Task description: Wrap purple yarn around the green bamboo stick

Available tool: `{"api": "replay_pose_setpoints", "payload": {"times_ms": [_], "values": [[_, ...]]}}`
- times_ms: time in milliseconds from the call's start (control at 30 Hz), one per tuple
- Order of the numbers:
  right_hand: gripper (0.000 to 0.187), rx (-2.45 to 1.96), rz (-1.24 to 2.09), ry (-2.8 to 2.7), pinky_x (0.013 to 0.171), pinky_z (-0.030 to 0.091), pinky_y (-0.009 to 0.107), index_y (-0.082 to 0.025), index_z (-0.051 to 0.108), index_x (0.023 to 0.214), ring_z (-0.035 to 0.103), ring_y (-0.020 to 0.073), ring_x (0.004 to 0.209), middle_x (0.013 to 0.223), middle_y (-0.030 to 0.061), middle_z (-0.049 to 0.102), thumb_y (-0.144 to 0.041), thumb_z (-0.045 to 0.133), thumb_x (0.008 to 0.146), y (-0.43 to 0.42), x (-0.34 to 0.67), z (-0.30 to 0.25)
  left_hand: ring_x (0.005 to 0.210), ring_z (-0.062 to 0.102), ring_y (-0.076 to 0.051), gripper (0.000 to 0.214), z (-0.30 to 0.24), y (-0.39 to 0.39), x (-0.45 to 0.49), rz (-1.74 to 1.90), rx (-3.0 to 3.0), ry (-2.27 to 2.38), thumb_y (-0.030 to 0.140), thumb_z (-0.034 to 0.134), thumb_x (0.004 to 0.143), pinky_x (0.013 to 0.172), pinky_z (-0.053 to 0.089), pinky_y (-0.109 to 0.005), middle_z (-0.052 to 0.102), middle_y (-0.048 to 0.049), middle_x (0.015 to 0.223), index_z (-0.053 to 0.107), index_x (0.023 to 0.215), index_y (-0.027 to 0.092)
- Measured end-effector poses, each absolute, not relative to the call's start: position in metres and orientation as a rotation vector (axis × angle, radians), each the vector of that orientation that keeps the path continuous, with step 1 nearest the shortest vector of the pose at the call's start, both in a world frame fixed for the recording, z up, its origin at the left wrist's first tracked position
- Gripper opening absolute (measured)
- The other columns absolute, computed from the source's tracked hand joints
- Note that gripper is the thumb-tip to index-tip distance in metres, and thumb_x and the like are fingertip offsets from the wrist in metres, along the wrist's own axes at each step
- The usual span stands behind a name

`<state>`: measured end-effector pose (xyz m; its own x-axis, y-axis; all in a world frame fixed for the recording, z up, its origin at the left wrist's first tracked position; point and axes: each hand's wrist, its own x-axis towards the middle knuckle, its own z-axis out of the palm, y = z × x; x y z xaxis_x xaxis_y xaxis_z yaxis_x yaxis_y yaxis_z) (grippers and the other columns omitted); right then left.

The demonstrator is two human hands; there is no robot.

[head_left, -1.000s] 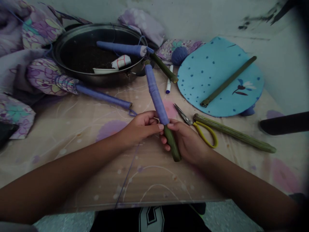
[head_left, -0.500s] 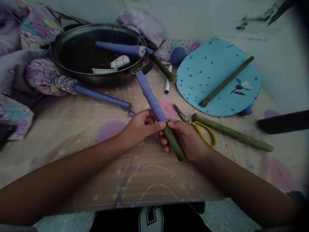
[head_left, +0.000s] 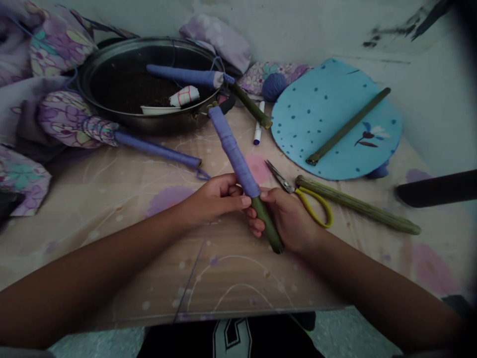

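One half-wrapped stick [head_left: 241, 168], two bare sticks [head_left: 348, 127] to the right, one scissors [head_left: 279, 175], one marker [head_left: 257, 135] counted. Half-wrapped stick is held tilted above the table [head_left: 305, 283] front, between left hand [head_left: 221, 197] and right hand [head_left: 286, 215]; both grips closed on it, thumbs set by wrap's lower edge. Forearms angled inward.

Home craft table [head_left: 238, 273]: yarn ball [head_left: 275, 87], scissors [head_left: 287, 187]
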<state>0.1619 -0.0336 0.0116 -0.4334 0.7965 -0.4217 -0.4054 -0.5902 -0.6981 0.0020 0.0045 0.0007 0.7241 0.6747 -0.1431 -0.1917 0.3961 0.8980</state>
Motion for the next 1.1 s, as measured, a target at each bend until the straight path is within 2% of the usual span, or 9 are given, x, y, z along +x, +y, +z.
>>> {"api": "replay_pose_setpoints", "payload": {"times_ms": [167,400,567,733,900,1100], "values": [[0.014,-1.036,2.070,-0.614,0.038,0.034,0.021,-0.017,0.054,0.071,0.045,0.0086,0.041,0.057,-0.0015,0.052,-0.029,0.051,0.066,-0.0328,0.1618,0.0139,0.067,0.065,-0.011,0.022,0.0006,0.0050,0.0029,0.600,1.050,0.547,0.022,0.066,0.077,0.064,0.051,-0.022,0.067,-0.0022,0.072,0.056,0.093,0.011],[0.015,-1.020,2.057,-0.597,0.041,0.039,0.023,-0.016,0.056,0.073,0.051,0.0114,0.047,0.062,0.0007,0.057,-0.025,0.054,0.061,-0.0311,0.1628,0.0151,0.064,0.062,-0.011,0.024,-0.0022,0.0062,0.0038,0.638,1.068,0.590,0.022,0.067,0.074,0.061,0.049,-0.022,0.063,-0.0004,0.068,0.056,0.093,0.011],[0.012,-1.014,2.027,-0.662,0.039,0.037,0.022,-0.016,0.055,0.071,0.046,0.0093,0.043,0.059,-0.0015,0.052,-0.025,0.054,0.064,-0.0331,0.1631,0.0135,0.062,0.062,-0.010,0.025,0.0013,0.0060,0.0030,0.610,1.054,0.613,0.022,0.069,0.072,0.059,0.049,-0.021,0.062,0.0015,0.065,0.055,0.089,0.012],[0.012,-0.995,2.040,-0.663,0.039,0.035,0.022,-0.017,0.053,0.071,0.044,0.0084,0.042,0.058,-0.0025,0.051,-0.028,0.053,0.067,-0.0344,0.1618,0.0128,0.065,0.064,-0.012,0.026,0.0018,0.0047,0.0039,0.607,1.023,0.551,0.028,0.067,0.075,0.062,0.052,-0.023,0.065,-0.0013,0.069,0.055,0.091,0.012],[0.013,-1.055,2.012,-0.638,0.040,0.037,0.022,-0.017,0.053,0.070,0.045,0.0085,0.043,0.058,-0.0023,0.051,-0.029,0.054,0.067,-0.0341,0.1611,0.0123,0.062,0.062,-0.009,0.025,0.0012,0.0044,0.0052,0.616,1.079,0.611,0.023,0.069,0.074,0.059,0.050,-0.019,0.063,0.0004,0.068,0.055,0.091,0.012],[0.012,-1.039,2.015,-0.660,0.040,0.036,0.022,-0.017,0.054,0.067,0.045,0.0086,0.043,0.058,-0.0020,0.052,-0.029,0.054,0.066,-0.0337,0.1610,0.0130,0.064,0.063,-0.010,0.025,0.0031,0.0047,0.0044,0.616,1.043,0.595,0.024,0.067,0.074,0.060,0.050,-0.020,0.063,0.0002,0.068,0.055,0.092,0.012]]}}
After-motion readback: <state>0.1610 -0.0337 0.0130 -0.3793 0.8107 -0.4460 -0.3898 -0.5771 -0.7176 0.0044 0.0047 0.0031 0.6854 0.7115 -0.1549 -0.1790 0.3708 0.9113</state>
